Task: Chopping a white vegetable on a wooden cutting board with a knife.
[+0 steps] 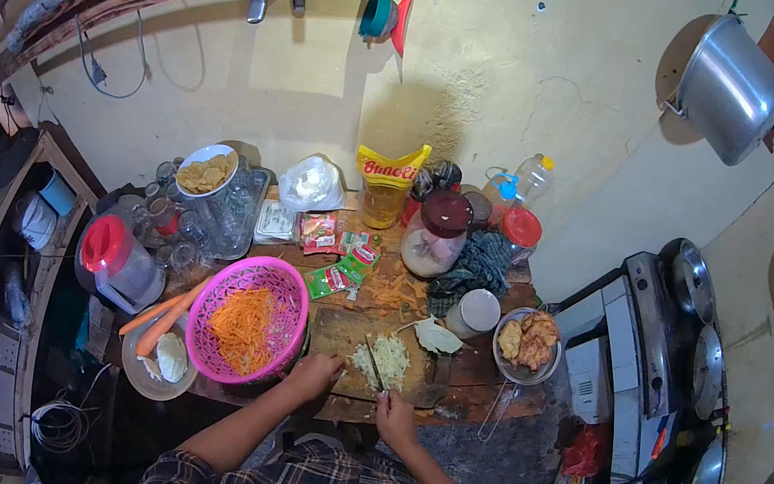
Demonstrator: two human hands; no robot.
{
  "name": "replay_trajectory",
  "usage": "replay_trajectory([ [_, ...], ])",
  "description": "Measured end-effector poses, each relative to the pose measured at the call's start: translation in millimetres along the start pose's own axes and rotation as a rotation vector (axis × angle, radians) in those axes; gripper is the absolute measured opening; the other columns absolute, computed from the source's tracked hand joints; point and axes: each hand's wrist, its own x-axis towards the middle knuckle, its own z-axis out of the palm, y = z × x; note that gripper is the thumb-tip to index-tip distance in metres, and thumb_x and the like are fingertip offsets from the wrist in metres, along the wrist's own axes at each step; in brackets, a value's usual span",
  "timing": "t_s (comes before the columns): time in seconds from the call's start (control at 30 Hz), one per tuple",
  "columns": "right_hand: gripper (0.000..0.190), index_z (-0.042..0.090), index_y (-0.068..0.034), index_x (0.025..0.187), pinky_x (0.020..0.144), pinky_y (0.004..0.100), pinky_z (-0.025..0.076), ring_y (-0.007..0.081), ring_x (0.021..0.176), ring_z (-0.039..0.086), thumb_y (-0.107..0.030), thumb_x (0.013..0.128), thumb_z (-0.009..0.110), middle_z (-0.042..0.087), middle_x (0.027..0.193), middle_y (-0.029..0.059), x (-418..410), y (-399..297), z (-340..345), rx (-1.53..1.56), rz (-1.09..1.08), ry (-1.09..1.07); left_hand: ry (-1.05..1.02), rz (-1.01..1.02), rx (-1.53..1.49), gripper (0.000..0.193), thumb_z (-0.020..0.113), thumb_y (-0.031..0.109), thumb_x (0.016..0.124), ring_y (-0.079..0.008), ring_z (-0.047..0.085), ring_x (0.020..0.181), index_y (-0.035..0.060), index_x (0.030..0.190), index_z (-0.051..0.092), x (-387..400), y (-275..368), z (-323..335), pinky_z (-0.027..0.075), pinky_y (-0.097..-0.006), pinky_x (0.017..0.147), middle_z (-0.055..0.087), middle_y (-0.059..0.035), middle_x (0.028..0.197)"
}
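Note:
My right hand (395, 420) grips the handle of a kitchen knife (373, 366), its blade slanting up and left over shredded cabbage (392, 364). The cabbage lies heaped on a worn wooden cutting board (334, 336). At the board's near left edge is my left hand (316, 375), fingers bent down; whether they hold anything is hidden. Left of it, a pink plastic basket (199, 315) contains shredded carrot (242, 331). A pale cabbage leaf (438, 337) rests at the board's upper right corner.
Two whole carrots (166, 323) and a piece of cabbage (172, 358) sit in a bowl (144, 386) at left. Orange peelings (394, 290), seasoning packets (329, 283) and a lidded jar (433, 238) are behind the board. Fried food (531, 339) fills a strainer at right, near a stove (645, 336).

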Motion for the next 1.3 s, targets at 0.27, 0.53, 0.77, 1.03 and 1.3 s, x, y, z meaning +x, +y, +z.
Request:
replay_trajectory([
  [0.27,0.030,0.050,0.005,0.078,0.052,0.0419,0.040,0.0362,0.054,0.053,-0.022,0.092,0.047,0.050,0.059,0.0214,-3.2,-6.1,-4.0,-0.006,0.033,-0.021,0.135,0.263,-0.138,0.014,0.053,0.014,0.082,-0.0349,0.060,0.088,0.0040,0.084,0.063,9.2,-14.5,15.1,0.049,-0.0442,0.075,0.058,-0.0159,0.092],
  [0.53,0.030,0.050,0.004,0.080,0.056,0.0420,0.040,0.0381,0.059,0.053,-0.023,0.093,0.046,0.052,0.064,0.0217,-2.9,2.7,2.5,-0.015,0.038,-0.055,0.105,0.114,-0.040,0.013,0.056,0.012,0.074,-0.0325,0.061,0.082,0.0019,0.078,0.062,-9.5,-10.8,17.8,0.050,-0.0410,0.070,0.058,-0.0153,0.089],
  [0.77,0.027,0.052,0.005,0.080,0.062,0.0459,0.043,0.0440,0.070,0.056,-0.020,0.090,0.048,0.054,0.069,0.0255,-6.0,8.0,15.2,-0.012,-0.034,-0.060,0.494,0.172,-0.059,0.006,0.063,0.009,0.075,-0.0279,0.060,0.084,0.0026,0.077,0.063,-22.2,-14.3,43.4,0.050,-0.0378,0.071,0.061,-0.0108,0.079],
  [1.03,0.030,0.057,0.006,0.086,0.066,0.0495,0.046,0.0456,0.075,0.059,-0.023,0.089,0.052,0.059,0.074,0.0291,-7.5,-8.7,13.0,-0.077,0.112,-0.221,0.281,0.191,-0.030,0.014,0.062,0.008,0.072,-0.0284,0.059,0.084,0.0043,0.085,0.064,-21.1,-21.0,39.4,0.051,-0.0388,0.069,0.061,-0.0105,0.079],
  [1.3,0.029,0.057,0.006,0.092,0.068,0.0494,0.046,0.0458,0.078,0.059,-0.023,0.088,0.051,0.059,0.076,0.0284,-6.1,-1.4,8.5,-0.073,0.105,-0.197,0.450,0.239,-0.118,0.010,0.063,0.009,0.072,-0.0271,0.059,0.081,0.0041,0.080,0.066,-29.1,-3.5,34.7,0.051,-0.0375,0.068,0.062,-0.0105,0.076],
])
